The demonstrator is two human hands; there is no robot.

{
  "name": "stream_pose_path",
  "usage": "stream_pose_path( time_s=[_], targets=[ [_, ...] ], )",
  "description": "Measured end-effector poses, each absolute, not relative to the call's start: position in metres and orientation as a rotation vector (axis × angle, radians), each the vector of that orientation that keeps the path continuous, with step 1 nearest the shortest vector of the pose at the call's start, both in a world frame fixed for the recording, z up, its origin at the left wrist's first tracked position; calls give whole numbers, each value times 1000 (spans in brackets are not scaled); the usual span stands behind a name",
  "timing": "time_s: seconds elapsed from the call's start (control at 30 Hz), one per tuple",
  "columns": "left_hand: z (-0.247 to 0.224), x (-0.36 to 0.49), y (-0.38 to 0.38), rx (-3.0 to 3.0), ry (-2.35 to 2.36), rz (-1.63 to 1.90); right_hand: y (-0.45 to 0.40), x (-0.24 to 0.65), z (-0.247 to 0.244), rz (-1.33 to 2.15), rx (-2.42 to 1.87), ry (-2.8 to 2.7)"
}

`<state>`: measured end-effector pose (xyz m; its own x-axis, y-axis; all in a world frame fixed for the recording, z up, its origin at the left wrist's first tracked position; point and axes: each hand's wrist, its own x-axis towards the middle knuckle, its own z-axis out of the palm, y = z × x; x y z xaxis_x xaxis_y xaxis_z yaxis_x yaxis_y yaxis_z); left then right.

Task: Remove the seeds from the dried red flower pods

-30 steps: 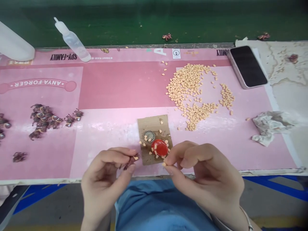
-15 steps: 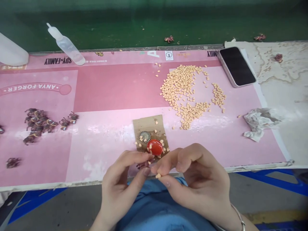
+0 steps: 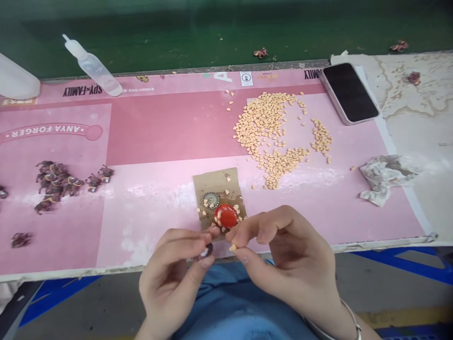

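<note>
My left hand [image 3: 171,269] pinches a small dark piece [image 3: 205,251] with a pale spot on it, mostly hidden by my fingers. My right hand [image 3: 283,255] holds a tiny tan flake [image 3: 232,247] between thumb and forefinger. Between my hands, just beyond the fingertips, a red round cap [image 3: 225,216] dotted with flakes rests on a brown cardboard square [image 3: 215,182]. A ridged metal bottle cap [image 3: 211,200] lies beside it. A large heap of tan flakes [image 3: 265,127] spreads further up the pink printed mat [image 3: 159,141].
A cluster of dark brown dried pieces [image 3: 56,182] lies on the mat's left. A smartphone [image 3: 348,92] sits at the top right, with crumpled tissue [image 3: 385,179] below it. A plastic dropper bottle [image 3: 92,67] lies beyond the mat's far edge.
My left hand has moved lower and closer to my right, its dark piece now mostly hidden. My right hand still pinches the flake. The whole view has shifted slightly with my head.
</note>
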<state>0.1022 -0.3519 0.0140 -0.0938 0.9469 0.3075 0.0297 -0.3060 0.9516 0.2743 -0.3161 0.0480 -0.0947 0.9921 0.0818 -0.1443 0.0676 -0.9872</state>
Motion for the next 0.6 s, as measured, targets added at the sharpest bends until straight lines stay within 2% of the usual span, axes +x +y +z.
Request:
stream_pose_path(
  time_s=[0.27,0.6],
  targets=[
    [16,104,-354,1419,1171,1499,-318,271,43,1381,-999,-1105],
    [8,100,-355,1753,1250,1529,-316,269,42,1437,-1009,-1060]
  ],
)
